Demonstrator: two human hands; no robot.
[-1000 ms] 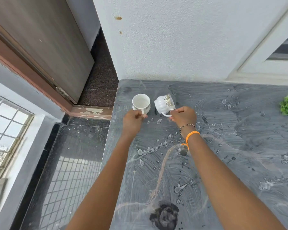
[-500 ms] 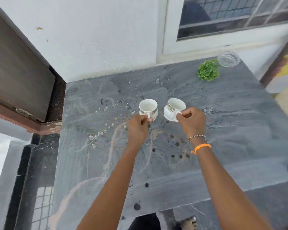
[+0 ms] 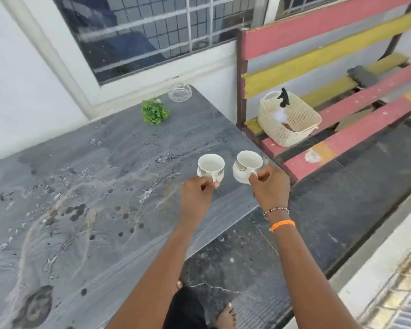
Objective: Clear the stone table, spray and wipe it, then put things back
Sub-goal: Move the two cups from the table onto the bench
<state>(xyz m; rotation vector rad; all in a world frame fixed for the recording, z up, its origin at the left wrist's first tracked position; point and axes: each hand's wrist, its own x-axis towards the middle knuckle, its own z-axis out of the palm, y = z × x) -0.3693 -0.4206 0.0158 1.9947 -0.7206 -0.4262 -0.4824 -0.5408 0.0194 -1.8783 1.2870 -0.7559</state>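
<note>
Two white teacups with gold trim are in the air above the right end of the grey stone table. My left hand pinches the handle of the left cup. My right hand grips the handle of the right cup, which tilts slightly. Both cups look empty. The tabletop shows streaks, droplets and dark spots.
A small green plant and a clear glass ashtray sit at the table's far right corner, by the window wall. Right of the table stands a red and yellow slatted bench holding a cream woven basket with a black spray nozzle sticking out.
Both hands have carried the cups from the table's left end to its right end, near the bench. My view has swung right, bringing the bench and basket into sight.
</note>
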